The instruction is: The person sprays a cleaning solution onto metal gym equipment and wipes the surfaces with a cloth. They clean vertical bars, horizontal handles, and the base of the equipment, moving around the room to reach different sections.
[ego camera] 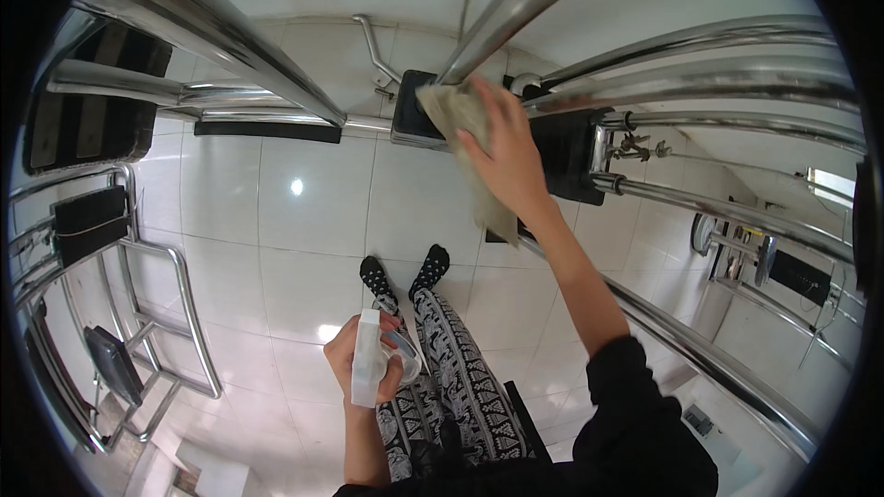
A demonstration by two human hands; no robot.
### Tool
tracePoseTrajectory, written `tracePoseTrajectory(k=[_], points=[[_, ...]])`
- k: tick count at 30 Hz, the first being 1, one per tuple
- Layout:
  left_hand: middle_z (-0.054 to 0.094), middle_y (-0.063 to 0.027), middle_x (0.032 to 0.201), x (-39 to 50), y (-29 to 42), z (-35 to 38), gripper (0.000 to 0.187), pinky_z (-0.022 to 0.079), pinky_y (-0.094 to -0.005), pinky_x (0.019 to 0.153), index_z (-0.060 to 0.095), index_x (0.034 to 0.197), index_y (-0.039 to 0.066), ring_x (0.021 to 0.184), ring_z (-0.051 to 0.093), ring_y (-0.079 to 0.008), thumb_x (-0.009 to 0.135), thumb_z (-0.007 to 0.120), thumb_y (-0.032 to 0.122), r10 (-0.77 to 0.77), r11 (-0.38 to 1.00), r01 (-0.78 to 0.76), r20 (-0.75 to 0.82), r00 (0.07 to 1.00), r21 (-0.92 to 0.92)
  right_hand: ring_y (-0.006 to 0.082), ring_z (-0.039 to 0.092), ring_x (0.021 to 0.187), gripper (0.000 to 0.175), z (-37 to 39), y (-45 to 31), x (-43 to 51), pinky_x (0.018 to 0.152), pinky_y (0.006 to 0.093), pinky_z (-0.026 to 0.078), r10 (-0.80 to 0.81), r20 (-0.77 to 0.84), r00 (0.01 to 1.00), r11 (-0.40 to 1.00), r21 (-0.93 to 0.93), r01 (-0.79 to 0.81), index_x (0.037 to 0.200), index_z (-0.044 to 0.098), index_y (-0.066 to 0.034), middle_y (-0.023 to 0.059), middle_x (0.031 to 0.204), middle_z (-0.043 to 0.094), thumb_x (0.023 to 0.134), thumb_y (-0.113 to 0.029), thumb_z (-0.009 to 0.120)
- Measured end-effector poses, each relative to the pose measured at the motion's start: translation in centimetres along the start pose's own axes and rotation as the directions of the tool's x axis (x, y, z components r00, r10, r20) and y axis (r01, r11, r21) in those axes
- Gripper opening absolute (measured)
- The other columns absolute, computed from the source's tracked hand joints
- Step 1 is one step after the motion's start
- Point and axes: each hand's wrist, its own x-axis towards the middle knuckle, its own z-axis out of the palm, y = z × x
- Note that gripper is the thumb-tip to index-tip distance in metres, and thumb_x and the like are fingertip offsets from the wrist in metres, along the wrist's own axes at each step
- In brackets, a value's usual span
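In my left hand (pixel 340 357) is a spray bottle with a white trigger head (pixel 366 359), held low in front of my legs. The fingers wrap the bottle just under its head, and most of its clear body (pixel 409 362) is hidden. My right hand (pixel 507 152) reaches forward with a beige cloth (pixel 452 117) gripped under its fingers. The cloth lies against the lower end of a slanting chrome tube (pixel 476 48), beside a black block (pixel 412 110). One end of the cloth hangs down below the palm. Slight blur shows on the right hand.
Several chrome bars (pixel 690 86) of gym equipment run across the right, with a black pad (pixel 570 152) among them. A thick chrome post (pixel 228 41) slants at upper left. A tubular frame (pixel 186 304) with black pads stands at left. White tiles (pixel 311 207) cover the floor.
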Motion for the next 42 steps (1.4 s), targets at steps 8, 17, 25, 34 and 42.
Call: tracePoseTrajectory(k=[8,17,25,34,42], points=[[0.063,-0.0137,0.081,-0.6,-0.1,-1.0,0.034,0.049,-0.0234,0.056,0.059,0.083,-0.001,0.061,0.058,-0.014,0.049,0.054,0.002,-0.076,0.997,0.075,-0.027,0.997,-0.016,0.0258,0.043,0.118,0.066,7.1,5.8,4.2,0.097,0.0366,0.037,-0.096,0.203,0.975,0.908,-0.384,0.169,0.119,0.052,-0.0078,0.009,0.115,0.056,0.064,-0.034,0.077],[0.062,-0.0146,0.079,-0.7,0.1,-2.0,0.035,0.048,-0.0244,0.057,0.058,0.083,-0.001,0.06,0.058,-0.0147,0.048,0.054,0.002,-0.038,0.998,0.034,-0.087,0.996,-0.046,0.0339,0.061,0.09,0.052,6.8,4.8,3.6,0.078,0.0387,0.05,0.107,0.024,0.994,0.993,-0.053,-0.105,0.105,0.059,-0.0058,0.0148,0.099,0.063,0.063,-0.03,0.079],[0.061,-0.0156,0.078,-1.2,0.0,-4.3,0.035,0.048,-0.0254,0.058,0.058,0.082,-0.001,0.06,0.059,-0.017,0.048,0.055,0.003,-0.048,0.998,0.049,-0.052,0.998,0.026,0.0404,0.061,0.079,0.025,4.1,5.9,5.3,0.071,0.0424,0.051,0.059,0.301,0.952,0.952,-0.303,0.037,0.09,0.063,0.0027,0.0247,0.081,0.062,0.069,-0.009,0.066],[0.062,-0.0159,0.079,-0.5,-0.3,-6.3,0.034,0.048,-0.0233,0.055,0.058,0.083,-0.002,0.059,0.059,-0.0156,0.049,0.055,0.002,-0.047,0.999,0.05,-0.119,0.992,0.021,0.0359,0.056,0.1,0.05,-4.0,-2.1,-1.2,0.083,0.0417,0.045,0.263,-0.073,0.962,0.962,-0.059,-0.267,0.117,0.056,-0.0078,0.0216,0.114,0.054,0.068,-0.002,0.062],[0.062,-0.0152,0.079,-0.3,-0.1,-5.5,0.034,0.048,-0.0245,0.057,0.058,0.083,-0.001,0.061,0.059,-0.0149,0.05,0.055,0.003,-0.031,0.998,0.027,-0.079,0.996,-0.053,0.0291,0.033,0.124,0.078,6.1,1.8,-1.8,0.096,0.0417,0.031,0.138,-0.363,0.921,0.865,-0.408,-0.29,0.134,0.044,-0.0232,0.0096,0.142,0.03,0.064,0.005,0.061]])
